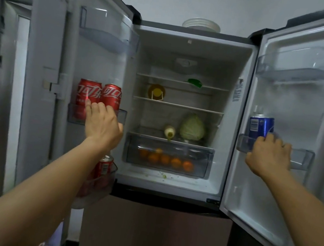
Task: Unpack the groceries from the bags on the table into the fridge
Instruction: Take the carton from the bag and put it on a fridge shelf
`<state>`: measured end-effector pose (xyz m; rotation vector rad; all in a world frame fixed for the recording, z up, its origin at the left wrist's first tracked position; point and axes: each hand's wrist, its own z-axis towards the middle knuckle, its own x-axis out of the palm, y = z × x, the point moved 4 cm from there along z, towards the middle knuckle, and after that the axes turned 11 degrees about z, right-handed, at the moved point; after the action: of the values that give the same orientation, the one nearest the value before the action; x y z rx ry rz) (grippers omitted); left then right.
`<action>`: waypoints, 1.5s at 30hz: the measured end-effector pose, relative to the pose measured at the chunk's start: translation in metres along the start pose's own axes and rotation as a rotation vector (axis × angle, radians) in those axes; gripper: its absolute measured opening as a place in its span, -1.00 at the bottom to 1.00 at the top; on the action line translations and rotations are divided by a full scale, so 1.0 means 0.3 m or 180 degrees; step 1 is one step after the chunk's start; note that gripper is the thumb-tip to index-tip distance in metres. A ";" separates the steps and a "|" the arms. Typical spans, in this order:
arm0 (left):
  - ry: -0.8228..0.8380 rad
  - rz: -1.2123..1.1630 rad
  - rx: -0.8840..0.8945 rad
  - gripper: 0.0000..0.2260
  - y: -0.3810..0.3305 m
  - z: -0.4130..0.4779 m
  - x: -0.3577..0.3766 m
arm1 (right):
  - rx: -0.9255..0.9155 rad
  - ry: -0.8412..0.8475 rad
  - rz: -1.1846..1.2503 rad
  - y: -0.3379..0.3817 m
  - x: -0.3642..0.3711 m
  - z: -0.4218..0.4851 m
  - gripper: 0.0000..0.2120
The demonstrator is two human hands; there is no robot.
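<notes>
Head view: fridge with both doors swung wide. Left hand up at middle bin of left door, fingers mostly straight, index tip touching the left one of two red cola cans, palm in front of the right one, no clear grip on either. Lower down, third red can in bottom bin of same door, partly behind forearm. Right hand at middle bin of right door, fingers curled round lower half of blue can; can upright, resting in bin or held just above it, cannot tell which. Inside: cabbage on lowest shelf, small bottle lying just beside it with cap toward camera, oranges in clear drawer beneath, yellow-lidded jar on middle shelf, green item on top shelf, too dim to identify. Stack of bowls on fridge roof.
</notes>
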<state>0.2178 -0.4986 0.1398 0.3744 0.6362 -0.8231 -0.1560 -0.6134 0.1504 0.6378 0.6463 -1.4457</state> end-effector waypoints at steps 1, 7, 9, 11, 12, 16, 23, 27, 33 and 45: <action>0.0046 0.0059 0.0023 -0.64 -0.006 0.003 -0.002 | -0.0022 -0.0044 0.0052 0.012 -0.003 -0.005 -0.60; -0.0137 0.0218 0.0420 -0.56 -0.063 -0.004 -0.005 | -0.0448 -0.0225 0.0223 0.151 -0.010 -0.039 -0.64; -0.0139 0.0154 0.0520 -0.55 -0.103 -0.008 -0.023 | -0.0536 -0.0179 0.0232 0.215 -0.013 -0.044 -0.63; -0.0096 0.0050 0.0642 -0.53 -0.149 -0.013 -0.036 | -0.0638 -0.0050 0.0236 0.279 -0.004 -0.045 -0.60; -0.0055 0.0000 0.0715 -0.53 -0.173 -0.010 -0.039 | -0.0674 0.0015 0.0287 0.309 0.003 -0.040 -0.58; 0.0200 -0.0549 0.1067 -0.56 -0.254 0.019 -0.046 | -0.0831 0.0248 0.1383 0.399 0.003 -0.011 -0.55; -0.1098 -0.0829 0.1201 -0.37 -0.267 -0.055 -0.128 | -0.1210 -0.0483 0.2532 0.372 -0.077 -0.046 -0.49; -0.1495 -0.0876 0.0451 -0.19 -0.215 -0.059 -0.130 | -0.1240 -0.1428 0.1807 0.298 -0.114 -0.047 -0.47; -0.0713 -0.1535 -0.0272 0.02 -0.267 -0.077 0.012 | -0.0493 -0.1311 0.1767 0.172 -0.020 -0.079 -0.05; -0.0455 -0.1526 0.0633 -0.05 -0.456 -0.047 0.199 | -0.0692 -0.1059 0.2724 0.255 0.108 -0.051 0.03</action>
<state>0.1374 -0.6105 0.0812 0.3430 0.5170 -1.3655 -0.0790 -0.6220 0.1166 0.4048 0.2045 -0.6421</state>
